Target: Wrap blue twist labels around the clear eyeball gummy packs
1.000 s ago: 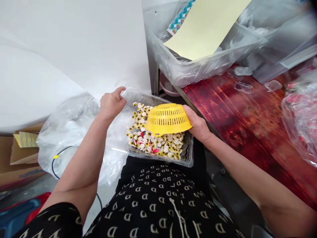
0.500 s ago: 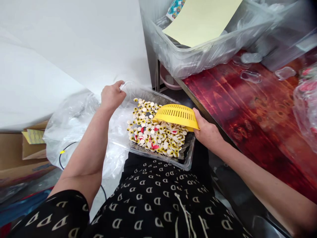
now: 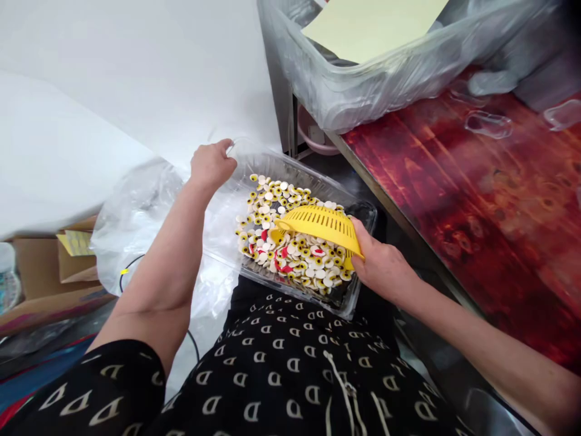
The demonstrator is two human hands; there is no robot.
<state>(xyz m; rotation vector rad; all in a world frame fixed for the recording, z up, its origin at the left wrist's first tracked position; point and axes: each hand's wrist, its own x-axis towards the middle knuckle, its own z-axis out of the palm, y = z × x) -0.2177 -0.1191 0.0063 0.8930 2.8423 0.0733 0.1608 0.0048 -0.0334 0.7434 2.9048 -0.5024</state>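
My left hand (image 3: 212, 162) is closed on the far left corner of a clear plastic bin (image 3: 313, 175), which rests against my front. Inside the bin lie many small round toy eyes (image 3: 313, 263), yellow-rimmed with black pupils or white backs, with a few red pieces (image 3: 284, 268) among them. My right hand (image 3: 379, 260) grips the rim of a yellow slotted plastic basket (image 3: 320, 222). The basket is tilted over, its open side down toward the eyes. Its inside is mostly hidden, and some eyes show just under its edge.
A dark red wood-patterned table (image 3: 436, 175) stands on the right, with clear plastic pieces (image 3: 488, 124) on it. A large clear tub (image 3: 363, 100) holds a pale yellow sheet (image 3: 372, 27). At left are plastic bags (image 3: 131, 206) and a cardboard box (image 3: 40, 266). A pink basin (image 3: 318, 142) sits under the table.
The yellow basket has dipped lower at its right side and sunk closer to the toy eyes, with my right hand moving down. My left hand stays on the bin corner.
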